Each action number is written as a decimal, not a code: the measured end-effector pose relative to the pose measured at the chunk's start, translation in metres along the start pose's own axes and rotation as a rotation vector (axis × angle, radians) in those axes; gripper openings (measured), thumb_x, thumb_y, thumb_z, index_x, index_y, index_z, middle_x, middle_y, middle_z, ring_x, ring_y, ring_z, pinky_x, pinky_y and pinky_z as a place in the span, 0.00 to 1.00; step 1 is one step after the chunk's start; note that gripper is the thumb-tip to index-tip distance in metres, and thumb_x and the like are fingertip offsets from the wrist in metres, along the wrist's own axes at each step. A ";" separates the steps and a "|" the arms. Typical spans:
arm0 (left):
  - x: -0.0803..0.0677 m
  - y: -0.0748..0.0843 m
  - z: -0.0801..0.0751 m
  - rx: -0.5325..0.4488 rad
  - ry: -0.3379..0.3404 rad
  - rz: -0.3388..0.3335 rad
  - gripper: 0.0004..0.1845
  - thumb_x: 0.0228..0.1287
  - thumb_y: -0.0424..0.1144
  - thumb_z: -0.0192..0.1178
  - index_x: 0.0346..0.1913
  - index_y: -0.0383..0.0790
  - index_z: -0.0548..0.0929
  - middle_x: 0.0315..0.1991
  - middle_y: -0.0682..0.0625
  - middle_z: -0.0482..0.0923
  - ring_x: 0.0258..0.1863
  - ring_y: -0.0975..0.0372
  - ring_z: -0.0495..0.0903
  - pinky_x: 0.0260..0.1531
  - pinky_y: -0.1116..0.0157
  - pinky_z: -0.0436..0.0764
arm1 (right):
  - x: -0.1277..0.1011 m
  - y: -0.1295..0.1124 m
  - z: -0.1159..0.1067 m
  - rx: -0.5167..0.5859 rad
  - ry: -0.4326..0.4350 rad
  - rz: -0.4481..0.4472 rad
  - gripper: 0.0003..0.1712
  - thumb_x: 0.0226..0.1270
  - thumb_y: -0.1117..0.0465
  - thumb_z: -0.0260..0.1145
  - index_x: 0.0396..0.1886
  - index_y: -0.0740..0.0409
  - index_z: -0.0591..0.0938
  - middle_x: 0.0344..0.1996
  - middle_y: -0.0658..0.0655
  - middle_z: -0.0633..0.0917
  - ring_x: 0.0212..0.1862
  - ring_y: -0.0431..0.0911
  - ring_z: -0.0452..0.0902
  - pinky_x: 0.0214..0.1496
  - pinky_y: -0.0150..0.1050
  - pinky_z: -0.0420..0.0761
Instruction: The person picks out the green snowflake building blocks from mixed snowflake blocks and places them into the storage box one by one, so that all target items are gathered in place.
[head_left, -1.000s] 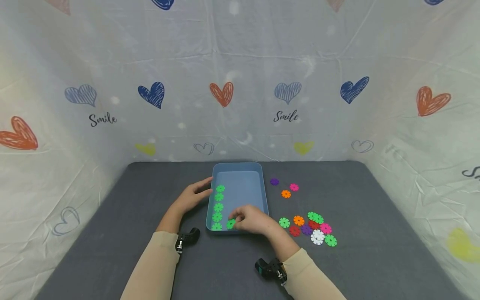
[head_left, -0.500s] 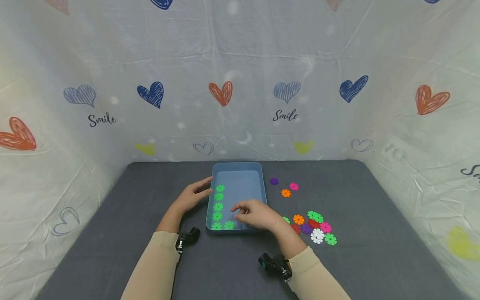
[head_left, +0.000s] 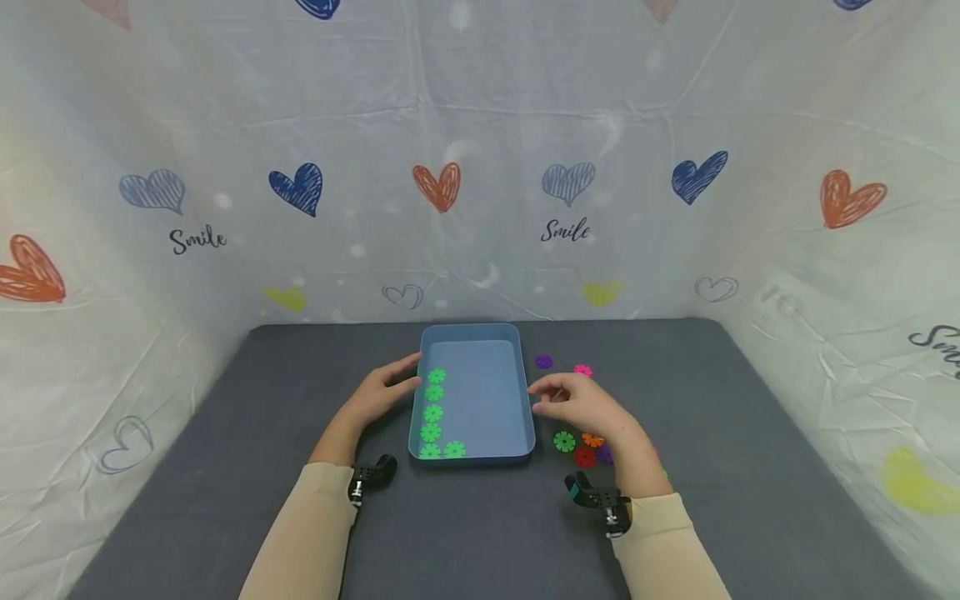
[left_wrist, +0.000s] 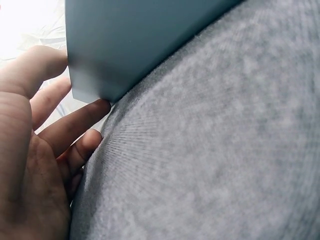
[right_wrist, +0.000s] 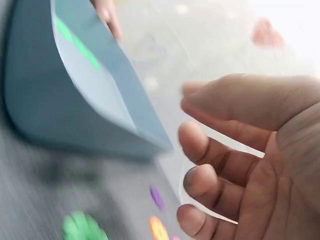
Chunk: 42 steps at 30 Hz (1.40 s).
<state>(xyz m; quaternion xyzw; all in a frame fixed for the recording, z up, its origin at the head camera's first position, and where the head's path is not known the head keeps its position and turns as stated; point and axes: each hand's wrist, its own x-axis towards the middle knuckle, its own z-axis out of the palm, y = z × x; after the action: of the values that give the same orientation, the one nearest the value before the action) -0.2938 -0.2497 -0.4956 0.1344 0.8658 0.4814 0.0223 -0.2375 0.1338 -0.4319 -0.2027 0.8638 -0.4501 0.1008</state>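
Note:
A blue tray (head_left: 483, 383) lies on the table with several green snowflake discs (head_left: 432, 412) in a column along its left wall. One more green disc (head_left: 454, 449) sits beside the column's near end. My left hand (head_left: 377, 397) rests against the tray's left side; its fingertips touch the wall in the left wrist view. To the right of the tray, my right hand (head_left: 588, 404) hovers with fingers loosely bent. Between thumb and fingers nothing shows in the right wrist view. Under and around that hand lie a green disc (head_left: 564, 442), a red disc (head_left: 584, 457) and an orange disc (head_left: 592, 440).
Farther back on the grey table (head_left: 322, 350) are a purple disc (head_left: 543, 361) and a pink disc (head_left: 582, 370). My right forearm covers most of the loose pile at the right. A white curtain (head_left: 495, 125) printed with hearts surrounds the table.
My right hand has let go of a green disc at the tray's near end, beside the column, then moved right, out past the tray's right wall. My left hand stays put.

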 end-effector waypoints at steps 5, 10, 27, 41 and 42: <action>-0.002 -0.001 -0.002 0.000 0.005 -0.003 0.32 0.75 0.49 0.62 0.78 0.50 0.68 0.74 0.42 0.67 0.74 0.45 0.64 0.70 0.42 0.64 | -0.006 0.016 -0.010 -0.035 -0.058 0.108 0.15 0.66 0.65 0.73 0.53 0.61 0.86 0.37 0.53 0.80 0.40 0.48 0.77 0.42 0.43 0.78; -0.001 -0.002 -0.003 0.004 0.005 -0.001 0.33 0.75 0.50 0.62 0.79 0.49 0.68 0.75 0.42 0.67 0.75 0.45 0.63 0.70 0.42 0.64 | -0.009 0.024 -0.008 -0.098 -0.124 0.172 0.16 0.62 0.64 0.77 0.50 0.59 0.87 0.38 0.53 0.81 0.42 0.48 0.75 0.46 0.45 0.78; 0.001 0.000 -0.003 0.009 0.010 0.000 0.32 0.75 0.49 0.62 0.78 0.52 0.69 0.75 0.43 0.67 0.74 0.46 0.64 0.70 0.43 0.64 | -0.025 0.033 -0.002 -0.445 -0.059 -0.036 0.10 0.53 0.63 0.77 0.32 0.54 0.83 0.25 0.49 0.76 0.27 0.42 0.69 0.31 0.39 0.72; 0.000 -0.002 0.000 0.026 0.010 -0.012 0.32 0.75 0.51 0.62 0.78 0.53 0.68 0.75 0.42 0.66 0.75 0.45 0.63 0.70 0.42 0.64 | -0.013 0.006 -0.005 -0.337 0.048 -0.072 0.12 0.52 0.63 0.69 0.39 0.51 0.80 0.27 0.46 0.80 0.28 0.41 0.75 0.32 0.40 0.77; 0.000 -0.002 0.000 0.030 0.011 -0.014 0.33 0.75 0.51 0.62 0.78 0.53 0.68 0.75 0.42 0.66 0.74 0.45 0.63 0.70 0.41 0.64 | -0.011 0.002 -0.004 -0.325 0.045 -0.081 0.12 0.53 0.63 0.69 0.39 0.51 0.80 0.27 0.46 0.80 0.28 0.41 0.75 0.32 0.40 0.77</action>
<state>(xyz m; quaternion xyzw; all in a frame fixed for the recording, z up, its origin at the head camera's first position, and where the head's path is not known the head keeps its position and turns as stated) -0.2943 -0.2503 -0.4972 0.1263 0.8740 0.4689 0.0190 -0.2296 0.1433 -0.4314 -0.2409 0.9183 -0.3128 0.0288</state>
